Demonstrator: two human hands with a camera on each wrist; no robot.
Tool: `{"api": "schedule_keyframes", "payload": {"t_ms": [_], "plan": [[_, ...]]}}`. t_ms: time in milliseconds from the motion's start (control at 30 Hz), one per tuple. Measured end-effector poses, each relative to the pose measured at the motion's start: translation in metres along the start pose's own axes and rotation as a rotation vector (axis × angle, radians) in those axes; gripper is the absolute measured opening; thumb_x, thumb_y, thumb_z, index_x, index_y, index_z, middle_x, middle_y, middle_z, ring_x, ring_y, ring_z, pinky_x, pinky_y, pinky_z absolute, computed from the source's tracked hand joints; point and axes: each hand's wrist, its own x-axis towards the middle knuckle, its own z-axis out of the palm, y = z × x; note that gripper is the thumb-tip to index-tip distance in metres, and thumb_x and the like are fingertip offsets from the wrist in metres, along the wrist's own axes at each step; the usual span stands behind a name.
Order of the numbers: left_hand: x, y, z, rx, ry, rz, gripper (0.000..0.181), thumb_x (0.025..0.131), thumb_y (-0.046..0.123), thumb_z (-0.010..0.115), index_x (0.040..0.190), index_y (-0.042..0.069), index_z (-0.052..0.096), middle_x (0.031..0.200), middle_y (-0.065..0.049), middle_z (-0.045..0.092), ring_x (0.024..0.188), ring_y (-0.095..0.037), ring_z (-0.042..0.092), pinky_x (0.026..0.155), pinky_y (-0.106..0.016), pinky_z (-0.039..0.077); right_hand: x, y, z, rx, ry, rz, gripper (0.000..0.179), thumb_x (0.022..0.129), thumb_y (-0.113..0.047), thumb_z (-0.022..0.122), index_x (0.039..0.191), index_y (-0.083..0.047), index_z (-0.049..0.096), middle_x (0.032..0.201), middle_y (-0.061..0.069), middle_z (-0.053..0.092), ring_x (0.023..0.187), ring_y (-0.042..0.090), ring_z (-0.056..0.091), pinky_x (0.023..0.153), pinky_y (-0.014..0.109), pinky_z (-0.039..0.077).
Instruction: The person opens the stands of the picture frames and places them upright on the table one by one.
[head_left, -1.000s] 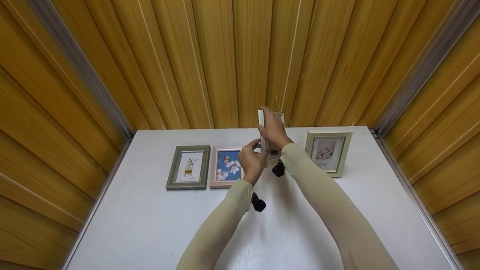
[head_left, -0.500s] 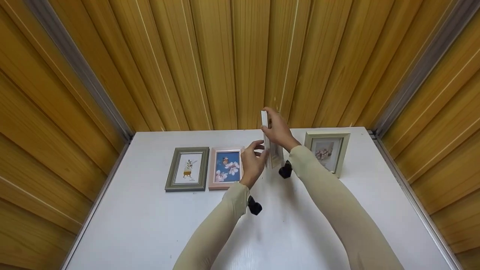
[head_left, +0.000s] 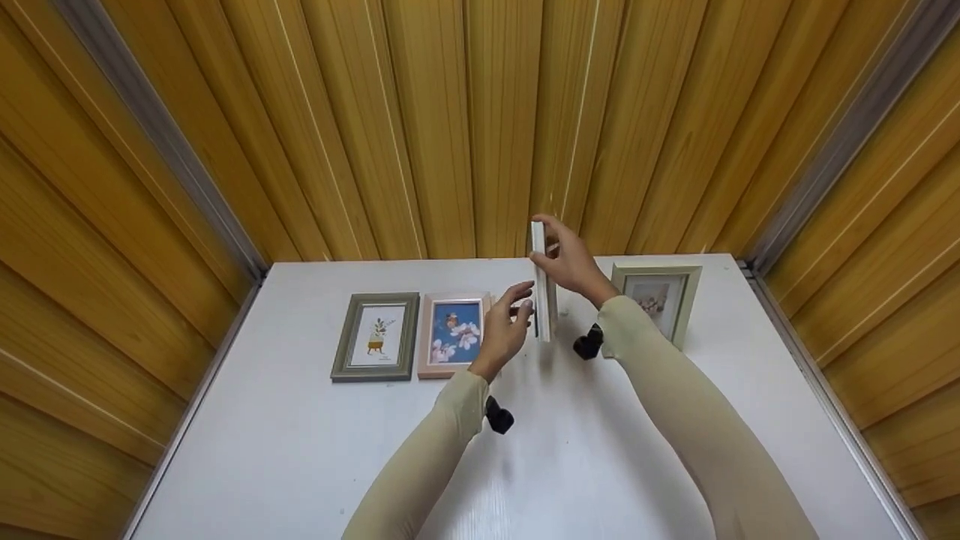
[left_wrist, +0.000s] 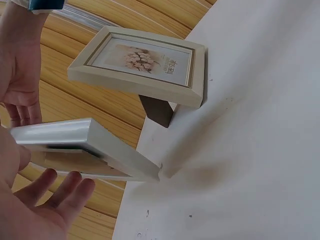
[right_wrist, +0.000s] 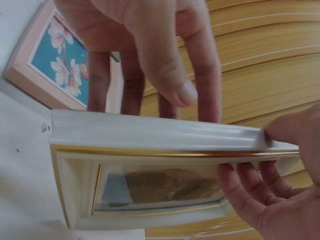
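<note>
A white picture frame (head_left: 541, 289) with a gold inner line stands upright between my hands, edge-on in the head view. Its lower end is right at the white tabletop. My right hand (head_left: 568, 259) grips the upper part, thumb on the edge and fingers on the picture side (right_wrist: 165, 187). Behind it, my left hand (head_left: 506, 330) has its fingers loosely spread beside the back (left_wrist: 70, 160), around nothing. Left of my hands are a pink frame (head_left: 426, 337) with a blossom picture and a green frame (head_left: 343, 337). A cream frame (left_wrist: 130, 82) leans on its stand at the right.
The white tabletop (head_left: 300, 450) runs under all the frames. Wood-panelled walls (head_left: 502, 112) with grey metal rails (head_left: 172, 142) enclose its back and sides. A brown stand leg (left_wrist: 157, 111) props the cream frame from behind.
The white frame has turned from showing some of its picture side to edge-on and shifted slightly right. My right hand moved right with it; my left hand has come off it, lower and leftward.
</note>
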Motion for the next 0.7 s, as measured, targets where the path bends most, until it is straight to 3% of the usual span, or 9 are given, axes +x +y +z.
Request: {"api": "schedule_keyframes", "payload": {"t_ms": [167, 300, 500, 700], "plan": [[-0.004, -0.005, -0.001, -0.087, -0.114, -0.071, 0.042, 0.107, 0.020, 0.056, 0.149, 0.025, 0.053, 0.150, -0.014, 0.054, 0.113, -0.030, 0.069, 0.091, -0.039, 0.058, -0.003, 0.003, -0.007, 0.030, 0.004, -0.034, 0.062, 0.097, -0.006, 0.068, 0.154, -0.016, 0.043, 0.118, 0.019, 0.064, 0.105, 0.032, 0.061, 0.087, 0.048, 0.055], [-0.006, -0.006, 0.001, -0.152, -0.166, -0.094, 0.045, 0.107, 0.019, 0.058, 0.151, 0.026, 0.051, 0.149, -0.017, 0.054, 0.111, -0.028, 0.070, 0.091, -0.043, 0.058, -0.004, 0.005, -0.011, 0.050, 0.017, -0.046, 0.061, 0.097, -0.006, 0.068, 0.153, -0.016, 0.044, 0.116, 0.019, 0.065, 0.100, 0.032, 0.062, 0.085, 0.048, 0.055], [-0.006, -0.007, 0.005, -0.148, -0.148, -0.074, 0.049, 0.103, 0.011, 0.063, 0.149, 0.024, 0.053, 0.144, -0.016, 0.059, 0.103, -0.026, 0.073, 0.087, -0.047, 0.059, -0.008, 0.007, -0.015, 0.074, 0.022, -0.058, 0.060, 0.096, -0.005, 0.067, 0.151, -0.018, 0.047, 0.119, 0.021, 0.066, 0.100, 0.032, 0.063, 0.086, 0.048, 0.055], [-0.007, -0.011, 0.010, -0.175, -0.119, -0.047, 0.045, 0.099, 0.002, 0.065, 0.143, 0.013, 0.059, 0.138, -0.018, 0.063, 0.101, -0.037, 0.073, 0.085, -0.051, 0.059, -0.012, 0.012, -0.015, 0.071, 0.019, -0.044, 0.060, 0.096, -0.006, 0.068, 0.151, -0.019, 0.047, 0.120, 0.020, 0.066, 0.099, 0.032, 0.064, 0.083, 0.047, 0.056]]}}
